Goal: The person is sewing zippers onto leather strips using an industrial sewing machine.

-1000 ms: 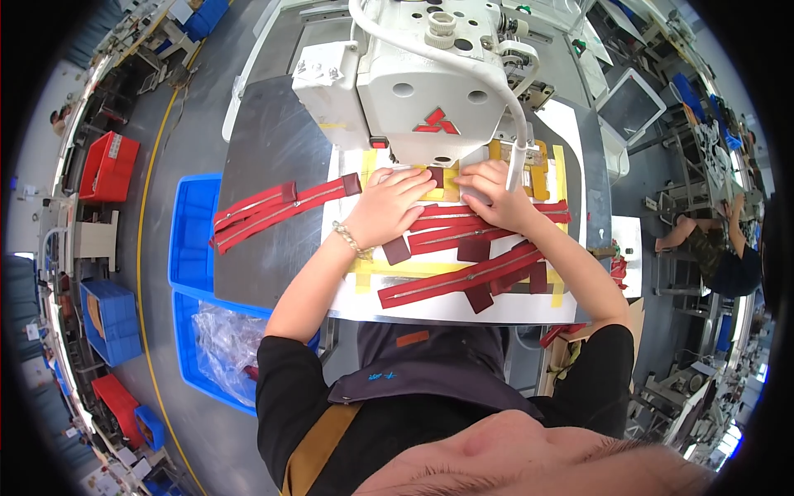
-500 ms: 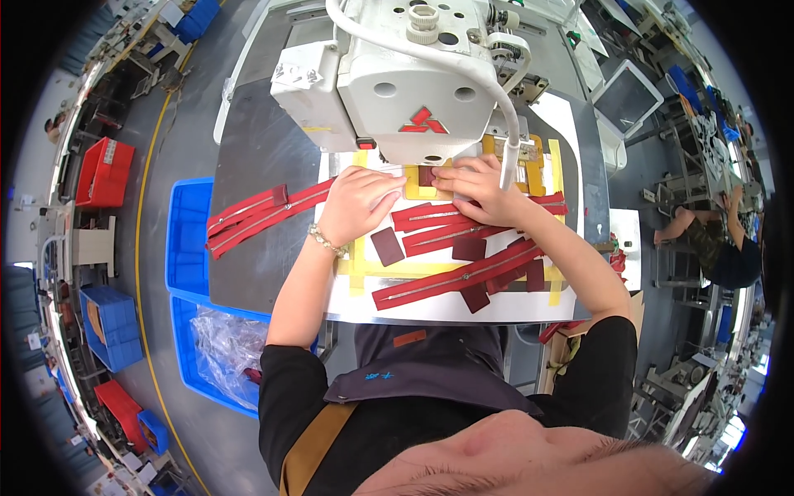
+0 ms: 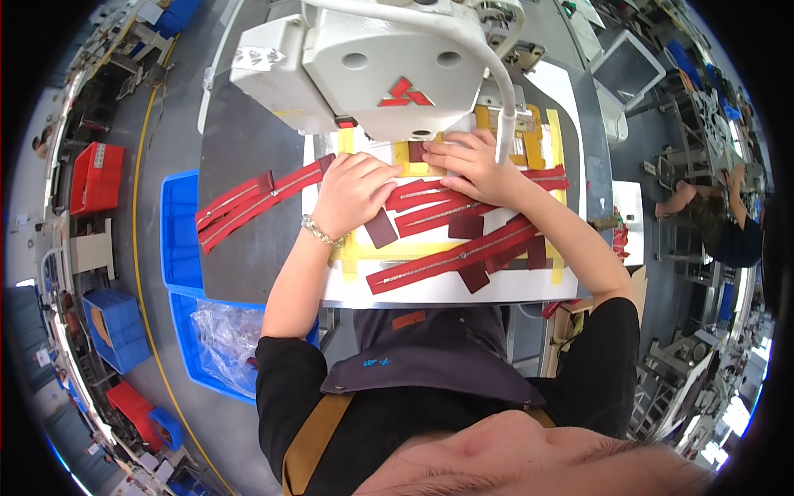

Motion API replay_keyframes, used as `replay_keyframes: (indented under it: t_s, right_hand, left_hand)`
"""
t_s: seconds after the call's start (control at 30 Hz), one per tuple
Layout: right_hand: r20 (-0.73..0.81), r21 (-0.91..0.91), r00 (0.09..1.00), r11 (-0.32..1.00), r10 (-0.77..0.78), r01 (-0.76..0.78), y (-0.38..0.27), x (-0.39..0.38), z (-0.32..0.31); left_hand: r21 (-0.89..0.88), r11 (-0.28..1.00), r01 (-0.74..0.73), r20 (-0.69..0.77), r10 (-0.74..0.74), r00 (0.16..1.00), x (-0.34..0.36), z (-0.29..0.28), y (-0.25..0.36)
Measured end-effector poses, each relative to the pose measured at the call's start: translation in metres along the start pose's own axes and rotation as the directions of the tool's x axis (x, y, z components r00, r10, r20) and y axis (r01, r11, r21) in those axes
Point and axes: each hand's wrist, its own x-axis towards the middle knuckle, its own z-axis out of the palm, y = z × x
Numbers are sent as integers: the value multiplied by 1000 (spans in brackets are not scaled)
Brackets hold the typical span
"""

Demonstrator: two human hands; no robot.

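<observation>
My left hand [image 3: 351,194] rests palm-down at the left edge of a yellow plate [image 3: 403,157] under the sewing machine head [image 3: 397,78]. Its fingers lie close together and its thumb stands a little apart. My right hand [image 3: 480,169] reaches in from the other side, fingers stretched out, their tips touching a small maroon patch [image 3: 416,152] on that plate. Below my hands lie several red zippers [image 3: 451,258]. Loose maroon patches [image 3: 381,229] lie beside and under them. More red zippers [image 3: 260,198] lie to the left of my left wrist. The machine partly hides the plate.
A yellow metal clamp frame [image 3: 531,136] sits right of the machine head, with a white hose [image 3: 502,107] hanging before it. Blue bins [image 3: 182,236] stand left of the table, one holding clear plastic [image 3: 223,339]. A screen [image 3: 628,70] stands at the far right.
The view has shifted slightly, so the machine and table sit higher in the picture. My left fingers look a little more bent. My right fingertips stay at the maroon patch.
</observation>
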Motion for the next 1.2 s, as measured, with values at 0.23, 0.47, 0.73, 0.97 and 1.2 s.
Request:
replay_keyframes:
  t_s: [0.23, 0.47, 0.73, 0.97, 1.2]
  right_hand:
    - [-78, -20, 989, 992, 126, -128, -29, -33, -38]
    - [34, 44, 933, 932, 358, -359, -57, -101, -66]
    - [-70, 46, 950, 952, 305, -302, -93, -101, -54]
    - [-23, -131, 978, 969, 206, -208, -106, -92, -35]
    - [-184, 273, 888, 890, 420, -365, -75, -95, -67]
  left_hand:
    - [-139, 984, 110, 54, -104, 993, -11, -11, 49]
    - [-45, 926, 374, 300, -345, 889, -50, -19, 109]
    - [-27, 939, 343, 362, -311, 879, -54, -18, 113]
    - [-360, 900, 247, 252, -160, 954, -20, -38, 122]
    - [-402, 859, 318, 256, -228, 939, -1, -28, 103]
